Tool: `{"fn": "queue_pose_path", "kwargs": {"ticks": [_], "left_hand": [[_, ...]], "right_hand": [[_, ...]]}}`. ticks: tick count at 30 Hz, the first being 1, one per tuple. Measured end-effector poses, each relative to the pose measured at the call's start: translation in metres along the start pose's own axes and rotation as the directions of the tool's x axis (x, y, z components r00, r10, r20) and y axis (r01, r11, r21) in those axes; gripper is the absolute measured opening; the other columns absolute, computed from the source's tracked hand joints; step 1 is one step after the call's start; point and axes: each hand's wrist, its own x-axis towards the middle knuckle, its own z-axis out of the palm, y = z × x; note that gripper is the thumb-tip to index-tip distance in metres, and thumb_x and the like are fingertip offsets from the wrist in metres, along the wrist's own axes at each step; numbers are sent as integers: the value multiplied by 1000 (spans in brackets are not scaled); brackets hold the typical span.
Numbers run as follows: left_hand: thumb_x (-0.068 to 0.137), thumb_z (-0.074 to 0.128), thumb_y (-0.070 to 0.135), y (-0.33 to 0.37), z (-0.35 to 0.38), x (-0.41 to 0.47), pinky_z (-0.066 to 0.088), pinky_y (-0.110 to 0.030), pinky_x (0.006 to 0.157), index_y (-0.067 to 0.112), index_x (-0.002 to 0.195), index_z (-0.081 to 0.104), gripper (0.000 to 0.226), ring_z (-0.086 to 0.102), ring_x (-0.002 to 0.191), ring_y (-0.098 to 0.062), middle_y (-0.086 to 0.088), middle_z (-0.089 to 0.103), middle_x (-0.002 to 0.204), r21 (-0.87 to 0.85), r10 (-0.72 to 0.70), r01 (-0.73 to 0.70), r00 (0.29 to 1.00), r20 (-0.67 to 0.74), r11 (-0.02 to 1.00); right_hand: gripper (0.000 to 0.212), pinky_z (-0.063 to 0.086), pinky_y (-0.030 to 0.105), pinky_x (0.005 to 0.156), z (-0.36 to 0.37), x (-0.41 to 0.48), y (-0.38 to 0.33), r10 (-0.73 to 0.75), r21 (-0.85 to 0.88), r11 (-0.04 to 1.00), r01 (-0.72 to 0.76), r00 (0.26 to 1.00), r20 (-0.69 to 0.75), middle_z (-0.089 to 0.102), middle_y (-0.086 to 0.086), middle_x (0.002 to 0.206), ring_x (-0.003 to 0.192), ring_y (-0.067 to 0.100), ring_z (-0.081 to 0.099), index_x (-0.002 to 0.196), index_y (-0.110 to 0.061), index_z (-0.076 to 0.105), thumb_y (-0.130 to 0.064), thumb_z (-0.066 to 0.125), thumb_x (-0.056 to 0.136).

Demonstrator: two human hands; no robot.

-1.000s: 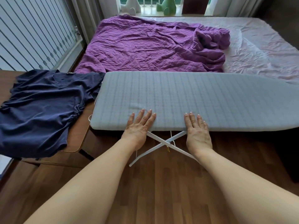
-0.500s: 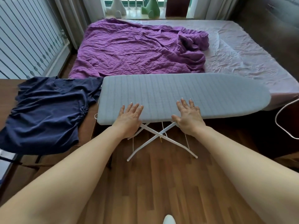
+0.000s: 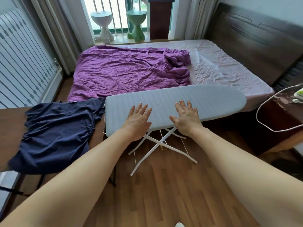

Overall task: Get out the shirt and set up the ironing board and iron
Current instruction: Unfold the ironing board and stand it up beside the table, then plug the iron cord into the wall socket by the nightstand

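The pale grey padded ironing board [image 3: 188, 102], faintly striped and rounded at its right end, stands on the wooden plank floor [image 3: 164, 194] on crossed white metal legs [image 3: 164, 145], parallel to the foot of the bed and just beside it. Both hands lie flat on its near edge with fingers spread, gripping nothing: the left hand [image 3: 138, 122] toward the square left end, the right hand [image 3: 187, 118] near the middle, well apart from each other.

Off the board's left end, the crumpled dark navy shirt [image 3: 57, 133] with gathered sleeves is spread across a brown wooden table [image 3: 9, 128]; its upper right corner reaches the board's corner. At the far right edge of the view, the green and white iron [image 3: 298, 95] rests on a worn dark wooden cabinet [image 3: 278, 125], only partly in view, with its white cord [image 3: 260, 115] looping down over the front.

Behind the board, a wrinkled purple quilt [image 3: 127, 71] covers the left part of the bed, bunched near the middle, on a pale pink sheet [image 3: 221, 63]. A dark wooden headboard [image 3: 254, 38] runs along the right. By the window stand a white stool [image 3: 102, 25] and a green stool [image 3: 136, 25], both rounded and figure-shaped.
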Motion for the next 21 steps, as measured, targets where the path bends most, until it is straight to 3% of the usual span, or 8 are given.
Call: {"fn": "queue_pose_path", "kwargs": {"ticks": [10,21], "left_hand": [[100,31,31,23,-29,17,-13,-37,117,19,150,2,59,-15,144,-18,-4,-5,159,13,137,-136,988,-71,991],[101,30,32,155,-35,119,-13,-34,117,17,150,3,58,-15,144,-18,-4,-6,159,19,426,-426,901,-87,905]], "right_hand": [[64,-5,43,118,-20,-18,20,75,43,996,-72,995,-61,-4,2,161,148,24,-12,153,-17,8,-41,35,100],[64,-4,42,119,-56,3,144,287,36,958,-285,949,-132,-7,2,161,148,24,-12,153,-17,7,-42,33,100]]}}
